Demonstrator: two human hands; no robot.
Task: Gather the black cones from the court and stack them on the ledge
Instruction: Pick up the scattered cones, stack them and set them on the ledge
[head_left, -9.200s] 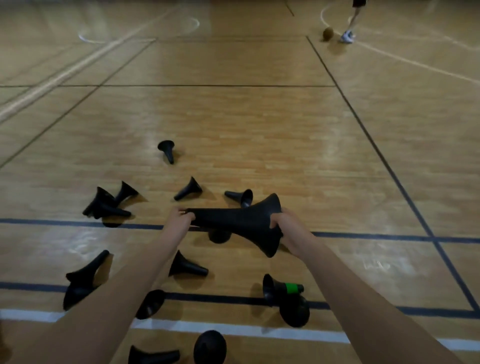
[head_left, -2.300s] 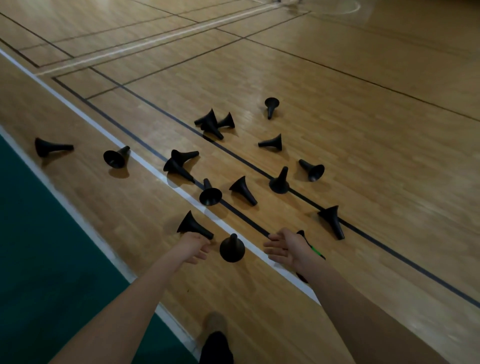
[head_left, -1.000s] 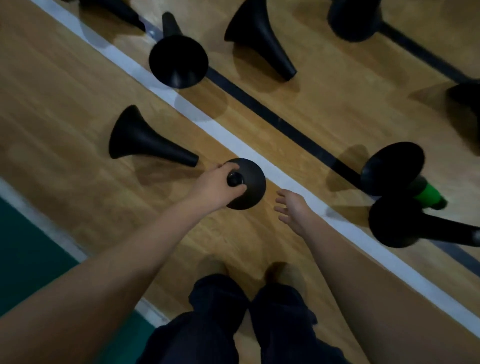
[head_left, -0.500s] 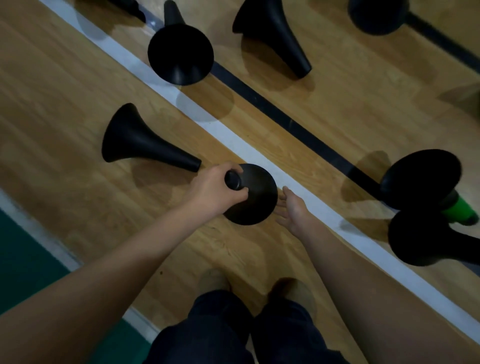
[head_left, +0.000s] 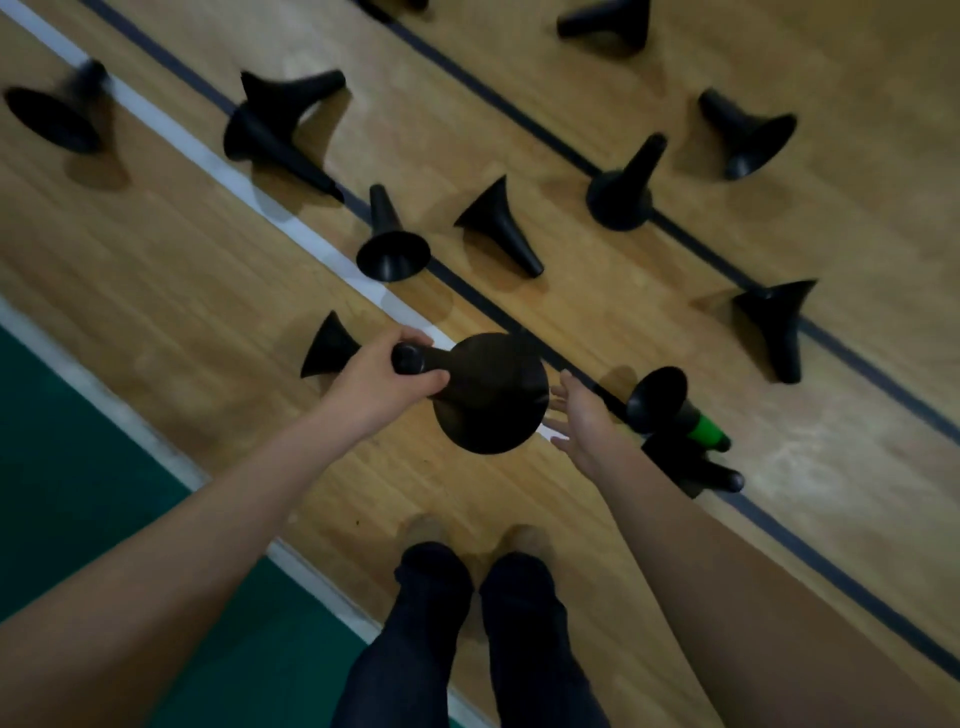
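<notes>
My left hand (head_left: 382, 382) grips the narrow top of a black cone (head_left: 488, 395) and holds it off the wooden floor, wide base pointing down and to the right. My right hand (head_left: 582, 413) is open beside the cone's base, fingers spread, close to its rim. Another black cone (head_left: 327, 345) lies on its side just left of my left hand. Several more black cones lie scattered beyond, such as one (head_left: 392, 236) on the black line and one (head_left: 501, 226) beside it. A green-tipped cone (head_left: 675, 408) lies to the right.
White and dark court lines (head_left: 249, 187) run diagonally across the wooden floor. A green floor area (head_left: 78, 467) lies at the lower left. My legs and feet (head_left: 467, 597) stand at the bottom centre. No ledge is in view.
My left hand has lifted the upright cone off the floor and tilted it. The view has pulled back and up, so more scattered cones show. My right hand stays open beside the base.
</notes>
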